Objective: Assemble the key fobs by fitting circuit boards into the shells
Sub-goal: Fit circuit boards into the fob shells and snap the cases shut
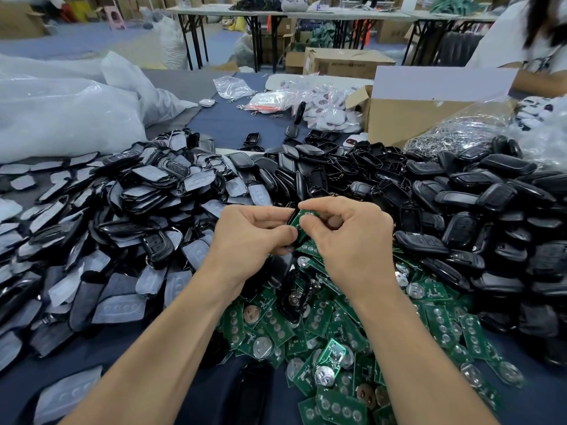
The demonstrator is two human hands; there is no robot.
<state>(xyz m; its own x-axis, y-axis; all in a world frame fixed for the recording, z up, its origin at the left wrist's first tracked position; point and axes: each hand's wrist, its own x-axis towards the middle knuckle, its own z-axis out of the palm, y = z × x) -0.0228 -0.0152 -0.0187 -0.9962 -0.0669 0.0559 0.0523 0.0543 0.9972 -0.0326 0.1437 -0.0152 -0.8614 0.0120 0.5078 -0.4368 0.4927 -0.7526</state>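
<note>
Left hand [248,231] grasps a black shell [291,216], right hand [346,237] fingers pinch a circuit board [302,223] against it, above the board pile [331,326] on the blue tabletop [233,124]; folding tables [306,15] stand beyond.

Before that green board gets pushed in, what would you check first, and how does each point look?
1. Shell held firmly: ok. The left hand grips the black shell.
2. Board under control: ok. The right hand pinches the circuit board between thumb and forefinger.
3. Board meets the shell: ok. It lies against the shell's open side.
4. Board fully seated: cannot tell. Fingers cover most of its edges.
5. Board the right way round: cannot tell. Too little of it shows.
6. Next parts at hand: ok. The pile of boards lies just below the hands, and the heap of shells is to the right.
</note>
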